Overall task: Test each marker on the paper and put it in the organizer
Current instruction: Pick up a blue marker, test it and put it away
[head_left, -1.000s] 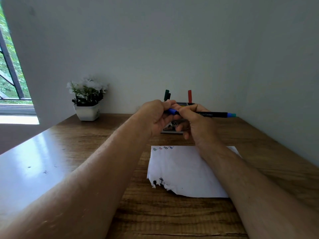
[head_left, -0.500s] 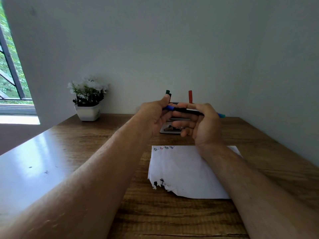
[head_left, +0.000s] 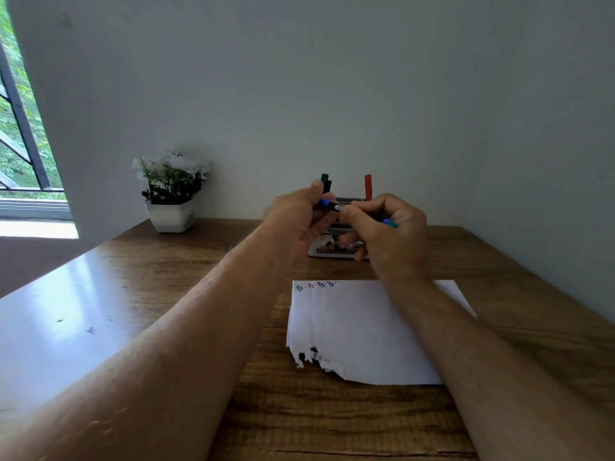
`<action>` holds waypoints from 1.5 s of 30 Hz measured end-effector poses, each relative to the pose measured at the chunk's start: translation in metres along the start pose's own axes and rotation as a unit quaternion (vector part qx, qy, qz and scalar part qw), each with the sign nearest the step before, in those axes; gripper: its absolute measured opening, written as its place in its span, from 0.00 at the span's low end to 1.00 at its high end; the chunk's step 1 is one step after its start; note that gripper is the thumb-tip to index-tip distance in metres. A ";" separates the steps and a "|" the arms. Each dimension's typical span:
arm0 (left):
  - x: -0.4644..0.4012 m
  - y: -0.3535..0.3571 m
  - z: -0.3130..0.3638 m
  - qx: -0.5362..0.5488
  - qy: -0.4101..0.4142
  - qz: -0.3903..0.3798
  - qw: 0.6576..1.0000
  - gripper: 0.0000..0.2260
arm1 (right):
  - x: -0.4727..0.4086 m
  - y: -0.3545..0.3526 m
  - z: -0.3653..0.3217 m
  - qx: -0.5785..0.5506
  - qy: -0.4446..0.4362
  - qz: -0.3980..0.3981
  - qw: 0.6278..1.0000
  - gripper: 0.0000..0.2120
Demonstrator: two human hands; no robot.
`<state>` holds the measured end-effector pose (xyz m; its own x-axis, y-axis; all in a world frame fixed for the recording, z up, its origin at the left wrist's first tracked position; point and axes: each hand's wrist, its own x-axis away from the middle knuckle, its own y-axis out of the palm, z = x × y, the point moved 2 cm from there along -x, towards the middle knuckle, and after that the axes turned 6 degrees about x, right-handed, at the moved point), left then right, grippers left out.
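Observation:
Both hands are raised above the desk in front of the organizer. My right hand grips the blue marker, whose blue-green end sticks out past the knuckles. My left hand pinches the marker's blue cap right at the marker's tip. A green marker and a red marker stand upright in the organizer. The white paper lies on the desk below the hands, with several small coloured scribbles along its top left edge.
A white pot of white flowers stands at the back left of the wooden desk. A grey wall rises right behind the organizer and along the right side. A window is at the far left.
My right hand has slid along the marker toward my left hand, covering most of the barrel. The cap end stays pinched in my left hand.

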<state>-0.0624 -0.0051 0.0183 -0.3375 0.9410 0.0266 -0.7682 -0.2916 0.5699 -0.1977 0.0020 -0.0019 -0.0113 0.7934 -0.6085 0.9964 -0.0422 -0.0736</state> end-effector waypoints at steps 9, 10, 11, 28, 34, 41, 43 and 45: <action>0.008 0.007 0.002 0.019 0.022 -0.080 0.996 0.10 | 0.002 -0.002 -0.001 -0.024 0.003 0.016 1.000 0.05; 0.008 0.007 0.002 0.021 0.025 -0.087 0.996 0.09 | 0.002 -0.003 -0.001 -0.027 0.009 0.017 0.999 0.05; 0.009 0.008 0.002 0.026 0.026 -0.093 0.995 0.09 | 0.002 -0.003 -0.001 -0.031 0.015 0.019 0.999 0.05; -0.006 -0.015 0.028 -0.080 0.344 0.003 0.936 0.22 | -0.008 0.001 0.009 0.020 0.111 0.060 0.992 0.14; -0.020 -0.008 0.025 -0.200 0.481 0.027 0.853 0.22 | -0.003 0.002 0.005 0.082 0.074 0.022 0.994 0.16; -0.037 0.003 0.009 -0.291 0.493 0.024 0.820 0.28 | 0.002 0.009 0.003 0.218 -0.009 -0.090 0.972 0.21; -0.040 0.002 0.007 -0.323 0.472 0.012 0.820 0.30 | 0.003 0.011 0.002 0.225 -0.018 -0.096 0.969 0.22; -0.043 0.000 0.004 -0.344 0.444 -0.003 0.827 0.32 | 0.002 0.012 0.002 0.226 -0.016 -0.106 0.968 0.22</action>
<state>-0.0455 -0.0445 0.0204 -0.3643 0.5349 -0.7623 -0.7960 -0.6037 -0.0433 -0.1864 0.0015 -0.0058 -0.2205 0.7947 -0.5655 0.8332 -0.1480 -0.5328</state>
